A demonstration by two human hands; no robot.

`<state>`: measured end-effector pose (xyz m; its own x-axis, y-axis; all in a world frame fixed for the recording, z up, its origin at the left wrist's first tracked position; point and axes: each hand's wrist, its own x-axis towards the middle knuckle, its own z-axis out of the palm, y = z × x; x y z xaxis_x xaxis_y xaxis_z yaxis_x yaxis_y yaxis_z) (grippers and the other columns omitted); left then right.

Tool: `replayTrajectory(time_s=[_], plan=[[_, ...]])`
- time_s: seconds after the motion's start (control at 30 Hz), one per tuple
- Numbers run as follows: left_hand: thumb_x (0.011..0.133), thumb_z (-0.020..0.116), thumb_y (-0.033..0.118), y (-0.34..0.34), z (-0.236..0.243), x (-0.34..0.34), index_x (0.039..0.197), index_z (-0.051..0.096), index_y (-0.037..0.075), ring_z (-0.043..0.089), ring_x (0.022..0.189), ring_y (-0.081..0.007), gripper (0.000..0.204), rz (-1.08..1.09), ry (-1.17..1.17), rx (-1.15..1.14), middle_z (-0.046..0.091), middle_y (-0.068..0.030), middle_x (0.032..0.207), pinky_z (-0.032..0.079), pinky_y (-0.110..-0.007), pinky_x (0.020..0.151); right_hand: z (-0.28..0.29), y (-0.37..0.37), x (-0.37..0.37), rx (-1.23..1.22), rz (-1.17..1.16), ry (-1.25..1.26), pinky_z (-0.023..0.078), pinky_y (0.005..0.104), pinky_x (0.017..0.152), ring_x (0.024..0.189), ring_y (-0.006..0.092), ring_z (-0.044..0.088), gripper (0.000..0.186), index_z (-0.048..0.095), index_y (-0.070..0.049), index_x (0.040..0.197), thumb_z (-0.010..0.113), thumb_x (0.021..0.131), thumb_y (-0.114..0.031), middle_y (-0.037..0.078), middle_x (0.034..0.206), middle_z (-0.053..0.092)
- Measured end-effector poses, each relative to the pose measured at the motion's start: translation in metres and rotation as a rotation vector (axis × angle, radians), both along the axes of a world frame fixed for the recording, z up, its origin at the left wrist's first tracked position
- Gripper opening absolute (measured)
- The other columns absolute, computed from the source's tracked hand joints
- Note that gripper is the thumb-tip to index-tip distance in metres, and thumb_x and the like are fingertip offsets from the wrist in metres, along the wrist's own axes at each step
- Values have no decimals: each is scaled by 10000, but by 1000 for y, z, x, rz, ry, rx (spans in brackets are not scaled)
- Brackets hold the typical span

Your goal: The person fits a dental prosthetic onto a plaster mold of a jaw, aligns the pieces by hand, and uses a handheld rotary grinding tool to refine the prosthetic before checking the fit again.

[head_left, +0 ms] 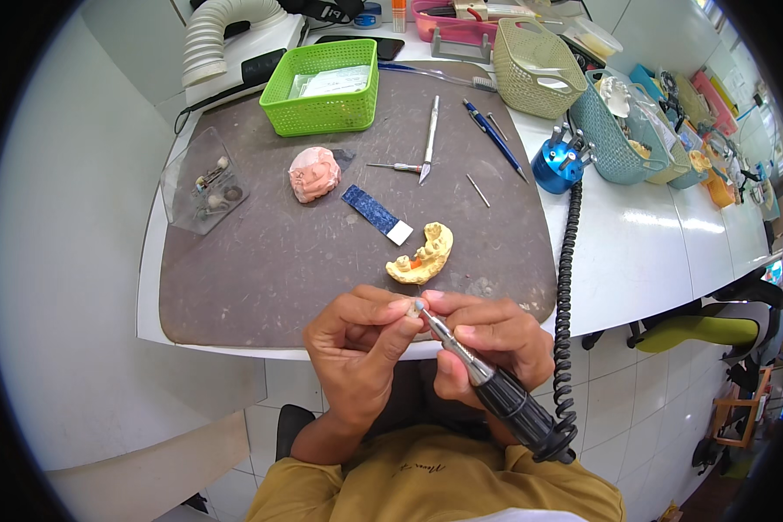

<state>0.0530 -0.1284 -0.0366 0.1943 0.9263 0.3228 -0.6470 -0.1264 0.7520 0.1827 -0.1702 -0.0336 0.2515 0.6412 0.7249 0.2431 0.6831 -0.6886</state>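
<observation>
At the mat's front edge, my left hand (pixel 361 339) pinches a small whitish piece, perhaps a dental crown (pixel 413 311), between thumb and fingertips. My right hand (pixel 496 339) is closed around a black and silver rotary handpiece (pixel 505 400). The handpiece's pale blue-grey tip (pixel 420 304) meets the small piece, though the fingers partly hide the contact. From its rear end runs a black coiled cord (pixel 564 322). Just beyond my fingers lies a cream dental model (pixel 426 254) with an orange patch. A blue strip with a white end (pixel 376 213) rests behind it.
On the brown mat (pixel 278 278) are a pink putty lump (pixel 314 174), a clear tray of small bits (pixel 204 187), a craft knife (pixel 431 139) and a blue pen (pixel 496 139). A green basket (pixel 322 109) stands behind; a blue bur holder (pixel 558 165) and more baskets (pixel 538 74) stand right.
</observation>
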Motion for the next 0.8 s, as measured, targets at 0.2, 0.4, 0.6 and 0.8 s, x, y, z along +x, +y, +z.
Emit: replayTrajectory(time_s=[0.2,0.4,0.6,0.8], plan=[[878,676,-94,0,0,0,961,621,-19,711,879,-209,124,0,2,1,672,-185,971,614,-315,798,2,-1,1,-9,6,-5,629,335,757,998,334,719,328,599,-20,1002,822,761,-21,202,960,713],[877,679,-93,1,-1,0,958,618,-20,711,878,-209,125,5,27,37,672,-184,966,612,-315,798,-1,0,-2,15,1,49,627,325,746,995,324,722,323,603,-26,998,824,762,-25,200,952,718],[872,683,-94,0,-3,-1,957,618,-25,710,879,-208,127,9,14,31,668,-185,966,613,-315,803,2,0,-1,1,-4,14,627,326,741,987,324,724,319,607,-31,993,827,762,-24,199,950,719],[875,680,-94,1,-2,0,956,618,-26,709,886,-206,123,6,4,27,667,-185,970,617,-315,805,1,1,-1,6,-10,14,627,332,743,986,326,724,328,610,-33,991,838,756,-39,199,943,723]])
